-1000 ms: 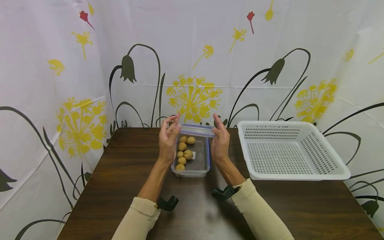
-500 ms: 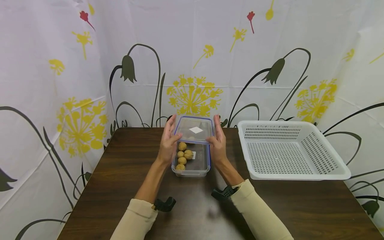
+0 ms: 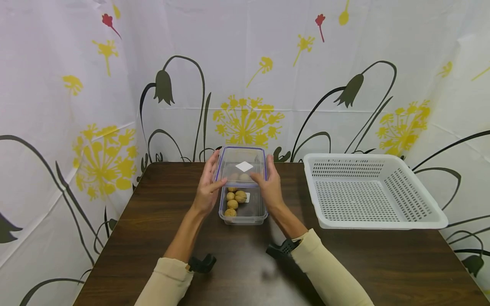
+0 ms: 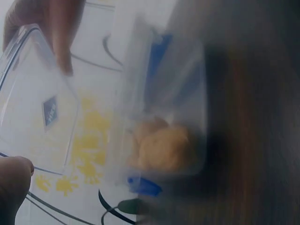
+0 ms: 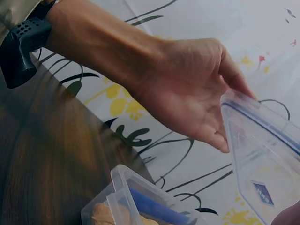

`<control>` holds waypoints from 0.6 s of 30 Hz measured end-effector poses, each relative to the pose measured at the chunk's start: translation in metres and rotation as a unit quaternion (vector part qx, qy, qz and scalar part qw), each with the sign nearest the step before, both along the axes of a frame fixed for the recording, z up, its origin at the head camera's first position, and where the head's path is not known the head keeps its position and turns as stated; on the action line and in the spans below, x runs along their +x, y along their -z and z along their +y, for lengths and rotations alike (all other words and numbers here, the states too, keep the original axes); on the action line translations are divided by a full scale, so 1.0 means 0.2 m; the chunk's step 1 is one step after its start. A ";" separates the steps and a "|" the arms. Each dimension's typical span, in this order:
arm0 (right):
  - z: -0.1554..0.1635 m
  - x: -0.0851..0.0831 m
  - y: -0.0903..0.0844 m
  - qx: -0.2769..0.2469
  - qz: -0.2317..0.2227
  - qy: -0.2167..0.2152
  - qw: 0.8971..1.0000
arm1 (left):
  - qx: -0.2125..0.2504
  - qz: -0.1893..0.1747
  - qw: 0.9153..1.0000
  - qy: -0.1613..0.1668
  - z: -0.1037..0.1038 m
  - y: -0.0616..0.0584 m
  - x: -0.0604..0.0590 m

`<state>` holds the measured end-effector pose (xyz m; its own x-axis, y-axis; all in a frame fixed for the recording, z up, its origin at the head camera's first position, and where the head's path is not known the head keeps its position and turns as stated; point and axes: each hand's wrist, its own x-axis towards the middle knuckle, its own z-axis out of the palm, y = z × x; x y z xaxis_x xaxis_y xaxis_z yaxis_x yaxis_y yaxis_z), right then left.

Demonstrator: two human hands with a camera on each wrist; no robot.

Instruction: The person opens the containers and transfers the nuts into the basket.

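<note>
A clear plastic lid [image 3: 231, 163] with a blue seal and white diamond label is held tilted over the far part of a clear food container [image 3: 246, 220]. Several walnuts [image 3: 240, 196] lie along the container's left side, some partly covered by the lid. My left hand [image 3: 206, 189] grips the lid's left edge, thumb on top. On the opposite edge, my right hand [image 3: 271, 189] holds it the same way. Looking across, the right wrist view shows the left hand [image 5: 187, 89] at the lid [image 5: 255, 159]. In the left wrist view the container [image 4: 187, 89] is blurred.
To the right stands a white perforated plastic basket [image 3: 377, 225] on the dark wooden table [image 3: 160, 221]. A flower-patterned curtain [image 3: 245, 46] hangs behind and beside the table. Each wrist carries a black camera mount [image 3: 283, 248].
The lid has turned from nearly edge-on to show its broad face, then moved slightly left. Both hands have shifted left with it, thumbs now on its face. Container and basket have stayed put.
</note>
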<state>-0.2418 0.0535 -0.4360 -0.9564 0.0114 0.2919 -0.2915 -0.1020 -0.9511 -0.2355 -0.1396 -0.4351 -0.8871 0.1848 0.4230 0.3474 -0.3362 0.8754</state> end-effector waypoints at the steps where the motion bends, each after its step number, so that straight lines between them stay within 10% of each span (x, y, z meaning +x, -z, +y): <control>1: -0.01 0.00 0.00 0.002 -0.003 -0.002 1.000 | -0.004 -0.001 1.000 0.002 -0.01 0.00 0.00; 18: -0.19 0.06 0.05 0.064 -0.009 -0.048 0.997 | -0.175 -0.016 0.984 -0.031 -0.31 0.01 0.08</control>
<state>-0.2300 0.0161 -0.4454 -0.9563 -0.1173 0.2679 -0.2690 -0.0072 -0.9631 -0.2188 -0.2009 -0.4377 -0.9130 0.2583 0.3156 0.3288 0.0083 0.9444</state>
